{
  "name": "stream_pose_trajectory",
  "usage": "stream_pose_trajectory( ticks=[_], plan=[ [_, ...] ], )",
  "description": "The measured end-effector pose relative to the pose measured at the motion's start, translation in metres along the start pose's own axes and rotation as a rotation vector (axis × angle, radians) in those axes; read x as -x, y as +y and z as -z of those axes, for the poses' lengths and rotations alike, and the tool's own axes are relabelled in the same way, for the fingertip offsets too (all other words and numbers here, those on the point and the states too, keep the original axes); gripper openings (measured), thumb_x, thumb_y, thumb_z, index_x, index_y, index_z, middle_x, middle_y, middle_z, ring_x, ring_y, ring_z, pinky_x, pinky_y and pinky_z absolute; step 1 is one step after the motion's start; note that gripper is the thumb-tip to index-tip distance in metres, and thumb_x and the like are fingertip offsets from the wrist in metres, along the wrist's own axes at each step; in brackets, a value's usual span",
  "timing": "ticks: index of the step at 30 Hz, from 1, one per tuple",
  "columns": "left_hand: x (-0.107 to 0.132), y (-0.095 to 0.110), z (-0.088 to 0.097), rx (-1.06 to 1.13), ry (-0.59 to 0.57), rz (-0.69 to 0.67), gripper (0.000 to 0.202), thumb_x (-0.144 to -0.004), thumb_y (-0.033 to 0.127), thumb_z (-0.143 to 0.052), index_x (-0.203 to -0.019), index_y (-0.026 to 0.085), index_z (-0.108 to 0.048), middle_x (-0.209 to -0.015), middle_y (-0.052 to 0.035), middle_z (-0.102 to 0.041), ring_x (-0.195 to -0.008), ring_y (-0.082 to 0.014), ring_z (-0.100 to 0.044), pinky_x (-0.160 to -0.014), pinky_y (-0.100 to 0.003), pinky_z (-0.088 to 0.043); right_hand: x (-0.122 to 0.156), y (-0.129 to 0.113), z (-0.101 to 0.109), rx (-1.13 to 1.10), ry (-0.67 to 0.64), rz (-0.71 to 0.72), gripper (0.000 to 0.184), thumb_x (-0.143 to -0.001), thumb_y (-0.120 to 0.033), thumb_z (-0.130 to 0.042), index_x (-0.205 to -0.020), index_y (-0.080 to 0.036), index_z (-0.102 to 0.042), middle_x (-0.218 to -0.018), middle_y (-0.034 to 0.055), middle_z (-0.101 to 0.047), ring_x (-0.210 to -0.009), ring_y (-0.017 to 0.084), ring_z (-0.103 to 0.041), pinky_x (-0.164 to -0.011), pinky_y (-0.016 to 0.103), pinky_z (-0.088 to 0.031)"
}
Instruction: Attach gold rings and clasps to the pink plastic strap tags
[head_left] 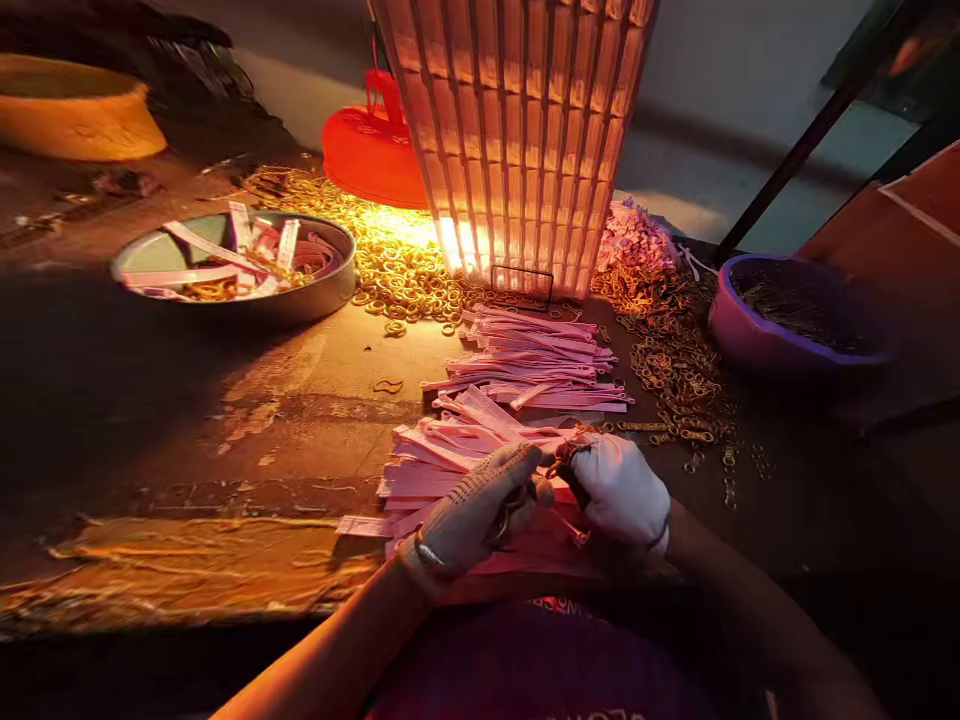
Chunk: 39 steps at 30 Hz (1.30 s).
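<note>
Left hand [476, 505] and right hand [621, 488]: gloved, fingers closed on small metal links [568, 462] | links: brownish-gold, partly hidden, held between both hands, above pink strips [427, 480] | strips: flat, narrow, loosely stacked | farther out: heaped golden rings [405, 280], lit red lamp [367, 150]

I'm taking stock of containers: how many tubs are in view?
3: a yellow tub, upper left; a grey tub, nearer, left of centre; and a purple tub, right. Others may be hidden.
</note>
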<state>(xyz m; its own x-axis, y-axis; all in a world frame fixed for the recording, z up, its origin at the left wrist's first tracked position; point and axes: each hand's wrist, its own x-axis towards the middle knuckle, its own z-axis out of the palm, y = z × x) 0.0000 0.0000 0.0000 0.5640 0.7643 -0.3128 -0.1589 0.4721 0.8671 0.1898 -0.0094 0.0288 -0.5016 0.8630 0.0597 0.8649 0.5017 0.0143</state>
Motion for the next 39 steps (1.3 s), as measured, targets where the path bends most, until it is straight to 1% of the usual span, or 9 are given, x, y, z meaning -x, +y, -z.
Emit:
stream_pose_trajectory(
  ticks=[4, 9, 14, 22, 25, 30, 34, 36, 39],
  plan=[
    [0.002, 0.006, -0.004, -0.218, -0.029, 0.016, 0.032, -0.089, 0.045, -0.063, -0.079, 0.019, -0.046, -0.056, 0.0066, -0.051, -0.04, -0.0049, -0.035, -0.035, -0.016, -0.026, 0.001, 0.008, 0.004, -0.058, -0.135, 0.038, 0.009, -0.082, -0.026, -0.063, -0.085, -0.018, -0.066, -0.08, 0.0064, -0.068, -0.071, 0.021, -0.059, -0.062, 0.031, -0.031],
    [-0.004, 0.01, 0.0, -0.145, -0.057, -0.028, 0.033, -0.093, 0.045, -0.054, -0.075, 0.02, -0.04, -0.053, 0.0095, -0.04, -0.041, -0.004, -0.029, -0.037, -0.015, -0.026, -0.002, 0.001, 0.0, -0.118, 0.01, 0.008, 0.02, -0.091, -0.028, -0.054, -0.076, -0.019, -0.063, -0.073, 0.0052, -0.066, -0.066, 0.017, -0.056, -0.061, 0.031, -0.028],
    [-0.012, 0.016, 0.014, -0.346, -0.072, -0.011, 0.03, -0.093, 0.044, -0.055, -0.077, 0.02, -0.046, -0.055, 0.0069, -0.048, -0.037, -0.0046, -0.035, -0.033, -0.015, -0.026, -0.007, -0.003, -0.009, -0.091, 0.108, -0.002, 0.013, -0.082, -0.023, -0.057, -0.072, -0.019, -0.063, -0.067, 0.005, -0.062, -0.061, 0.017, -0.05, -0.058, 0.031, -0.026],
    [-0.033, 0.016, 0.016, 0.072, -0.057, -0.028, 0.034, -0.092, 0.048, -0.057, -0.077, 0.021, -0.043, -0.051, 0.0106, -0.036, -0.039, -0.0037, -0.025, -0.037, -0.014, -0.024, -0.026, -0.002, -0.015, -0.03, 0.464, 0.004, 0.024, -0.086, -0.034, -0.049, -0.081, -0.016, -0.064, -0.073, 0.0092, -0.06, -0.067, 0.021, -0.049, -0.061, 0.033, -0.031],
    [-0.039, 0.01, 0.019, 0.106, -0.063, -0.01, 0.037, -0.092, 0.05, -0.057, -0.076, 0.02, -0.043, -0.052, 0.0096, -0.035, -0.042, -0.0041, -0.025, -0.038, -0.014, -0.023, -0.029, 0.002, -0.016, 0.024, 0.429, 0.043, 0.03, -0.087, -0.042, -0.05, -0.07, -0.019, -0.059, -0.067, 0.0067, -0.055, -0.061, 0.019, -0.044, -0.057, 0.033, -0.026],
    [-0.046, 0.017, 0.031, -0.126, -0.058, -0.051, 0.033, -0.092, 0.045, -0.056, -0.073, 0.02, -0.047, -0.052, 0.0066, -0.043, -0.041, -0.006, -0.033, -0.038, -0.017, -0.025, -0.036, 0.017, -0.01, 0.112, 0.248, 0.156, 0.014, -0.078, -0.023, -0.056, -0.065, -0.019, -0.054, -0.067, 0.0065, -0.053, -0.062, 0.019, -0.042, -0.056, 0.033, -0.023],
    [-0.049, 0.025, 0.038, -0.265, -0.068, -0.072, 0.031, -0.09, 0.042, -0.059, -0.07, 0.019, -0.051, -0.057, 0.0043, -0.048, -0.045, -0.0066, -0.038, -0.04, -0.017, -0.029, -0.048, 0.03, -0.002, 0.045, 0.054, 0.22, 0.007, -0.075, -0.021, -0.06, -0.07, -0.019, -0.057, -0.068, 0.0052, -0.055, -0.063, 0.017, -0.044, -0.057, 0.032, -0.026],
    [-0.049, 0.026, 0.036, -0.229, -0.057, -0.057, 0.032, -0.091, 0.043, -0.058, -0.071, 0.019, -0.051, -0.058, 0.0044, -0.047, -0.046, -0.0066, -0.037, -0.041, -0.017, -0.03, -0.052, 0.032, 0.0, 0.019, 0.059, 0.245, 0.009, -0.077, -0.022, -0.059, -0.068, -0.019, -0.057, -0.067, 0.0044, -0.054, -0.061, 0.017, -0.044, -0.056, 0.032, -0.026],
    [-0.047, 0.031, 0.031, -0.151, -0.043, -0.023, 0.035, -0.093, 0.046, -0.055, -0.071, 0.019, -0.048, -0.055, 0.0062, -0.043, -0.042, -0.0056, -0.032, -0.038, -0.018, -0.026, -0.05, 0.026, -0.005, -0.031, 0.269, 0.229, 0.021, -0.084, -0.026, -0.052, -0.064, -0.02, -0.055, -0.063, 0.0051, -0.053, -0.059, 0.018, -0.043, -0.055, 0.032, -0.027]
  ],
)
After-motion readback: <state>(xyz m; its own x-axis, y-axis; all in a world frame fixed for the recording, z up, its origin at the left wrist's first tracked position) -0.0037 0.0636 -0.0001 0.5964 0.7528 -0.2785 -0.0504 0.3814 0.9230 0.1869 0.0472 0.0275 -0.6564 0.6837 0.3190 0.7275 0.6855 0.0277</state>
